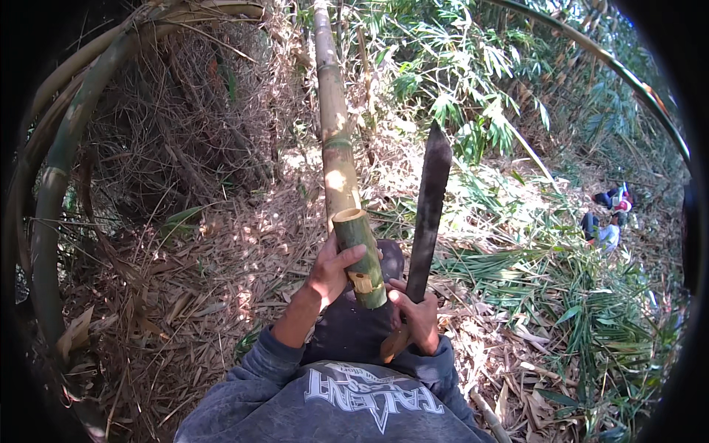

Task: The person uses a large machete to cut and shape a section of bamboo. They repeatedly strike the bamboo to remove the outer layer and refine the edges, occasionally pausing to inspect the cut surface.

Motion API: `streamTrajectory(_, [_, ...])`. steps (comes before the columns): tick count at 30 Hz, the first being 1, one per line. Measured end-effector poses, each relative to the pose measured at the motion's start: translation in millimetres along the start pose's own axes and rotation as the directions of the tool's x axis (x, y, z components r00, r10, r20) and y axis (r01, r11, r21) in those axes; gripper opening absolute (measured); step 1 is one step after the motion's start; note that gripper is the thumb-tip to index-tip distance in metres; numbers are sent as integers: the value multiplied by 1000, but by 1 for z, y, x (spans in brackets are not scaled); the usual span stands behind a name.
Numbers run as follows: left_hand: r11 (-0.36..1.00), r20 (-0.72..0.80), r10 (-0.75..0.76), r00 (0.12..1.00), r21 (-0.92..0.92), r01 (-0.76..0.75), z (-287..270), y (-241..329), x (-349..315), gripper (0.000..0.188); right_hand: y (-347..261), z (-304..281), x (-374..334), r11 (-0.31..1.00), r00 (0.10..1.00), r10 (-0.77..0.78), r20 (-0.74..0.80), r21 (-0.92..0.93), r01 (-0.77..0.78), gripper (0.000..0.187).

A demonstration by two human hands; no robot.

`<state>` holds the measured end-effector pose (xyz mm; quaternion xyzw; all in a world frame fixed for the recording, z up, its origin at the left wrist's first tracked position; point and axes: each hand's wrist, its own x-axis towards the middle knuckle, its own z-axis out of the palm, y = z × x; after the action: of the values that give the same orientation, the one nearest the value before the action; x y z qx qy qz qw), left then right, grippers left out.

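Note:
My left hand (329, 275) is wrapped round a short green bamboo section (356, 247), its thumb across the front. The section stands nearly upright, with a pale cut rim at the top and a notch with a dark hole low on its side. In my right hand (419, 319) is a machete (428, 210) with a wooden handle (395, 343); the dark blade points up and away from me, apart from the bamboo. The fingers of my right hand are close to the section's lower end; whether they touch it I cannot tell.
A long bamboo pole (336, 133) runs away from me behind the section. Thick bent culms (55, 177) arch at the left beside a dry thicket. Dry leaves (221, 295) cover the ground, with cut green leaves (532, 295) at the right. Another person (607, 232) is low down at far right.

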<state>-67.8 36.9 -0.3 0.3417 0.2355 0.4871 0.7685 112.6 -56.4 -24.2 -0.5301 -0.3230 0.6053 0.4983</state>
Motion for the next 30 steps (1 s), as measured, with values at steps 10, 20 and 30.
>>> streamTrajectory(10, [990, 166, -15, 986, -138, 38, 0, -9, -9, 86, 9, 9, -25, 986, 996, -43, 79, 167, 29, 49])
streamTrajectory(20, [977, 211, -15, 977, -205, 59, 2, -11, -3, 83, 6, 10, -35, 987, 999, -29, 41, 161, 22, 57])
streamTrajectory(30, [943, 213, -68, 975, -307, 132, 7, -17, 4, 80, 2, 21, -36, 983, 995, -80, -58, 158, 88, 56])
